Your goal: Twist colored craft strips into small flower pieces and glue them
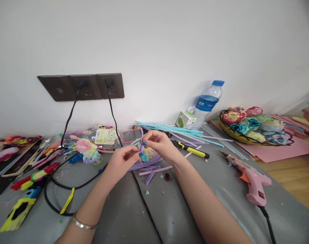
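Observation:
Between my two hands a purple pipe cleaner (141, 135) stands roughly upright. My right hand (158, 144) pinches it from the right, thumb and fingertips closed on it. Just below, the fingertips of my left hand (125, 157) are pressed together on its lower part. Under my hands lie more purple pipe cleaner pieces (153, 168), some bent short. A bundle of turquoise pipe cleaners (174, 129) spreads behind my right hand. A yellow and black utility knife (192, 149) rests to the right of it.
A pink glue gun (253, 179) lies at right with its cord. Behind it are a basket (228, 132) of paper-like flowers and a water bottle (206, 105). Black cables (144, 200) cross the grey table. A pastel fuzzy figure (87, 150) stands left, near a phone (22, 157).

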`<state>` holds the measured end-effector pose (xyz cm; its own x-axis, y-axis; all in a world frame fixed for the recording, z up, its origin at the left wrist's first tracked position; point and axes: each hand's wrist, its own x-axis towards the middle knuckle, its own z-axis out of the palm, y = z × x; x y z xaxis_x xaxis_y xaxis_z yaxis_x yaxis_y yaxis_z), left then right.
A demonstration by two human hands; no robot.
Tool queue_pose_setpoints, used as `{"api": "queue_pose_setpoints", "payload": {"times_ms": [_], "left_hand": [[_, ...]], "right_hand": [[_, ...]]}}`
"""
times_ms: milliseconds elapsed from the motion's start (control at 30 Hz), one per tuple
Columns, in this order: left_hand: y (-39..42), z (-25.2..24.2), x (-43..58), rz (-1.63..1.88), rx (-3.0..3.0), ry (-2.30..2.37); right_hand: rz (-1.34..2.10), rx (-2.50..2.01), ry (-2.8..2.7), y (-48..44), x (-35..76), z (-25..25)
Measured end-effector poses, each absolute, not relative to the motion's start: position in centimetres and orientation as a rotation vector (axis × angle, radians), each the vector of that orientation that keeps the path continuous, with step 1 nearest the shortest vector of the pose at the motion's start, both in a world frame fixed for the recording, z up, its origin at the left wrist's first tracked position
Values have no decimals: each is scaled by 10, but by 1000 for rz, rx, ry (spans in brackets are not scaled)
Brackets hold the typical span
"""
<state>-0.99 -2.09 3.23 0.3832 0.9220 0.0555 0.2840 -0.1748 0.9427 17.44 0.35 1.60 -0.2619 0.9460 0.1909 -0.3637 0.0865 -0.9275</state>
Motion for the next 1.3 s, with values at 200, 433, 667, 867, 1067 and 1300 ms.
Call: {"api": "queue_pose_setpoints", "payload": {"times_ms": [200, 433, 667, 867, 1067, 1300], "left_hand": [[-24, 25, -9, 773, 2075, 1215], [-24, 24, -8, 917, 2038, 1166], [-23, 21, -5, 876, 1811, 1192], [-25, 26, -4, 907, 1689, 1118], [-24, 24, -7, 941, 1687, 1088], [-26, 29, -7, 870, 1662, 1025]], "right_hand": [[1436, -741, -1206, 4, 174, 16], [1420, -729, -1192, 5, 173, 15], [1367, -755, -1297, 3, 170, 15], [1392, -771, -1334, 0, 169, 18], [1404, -736, -1324, 1, 170, 18], [1394, -737, -1435, -1, 174, 23]]}}
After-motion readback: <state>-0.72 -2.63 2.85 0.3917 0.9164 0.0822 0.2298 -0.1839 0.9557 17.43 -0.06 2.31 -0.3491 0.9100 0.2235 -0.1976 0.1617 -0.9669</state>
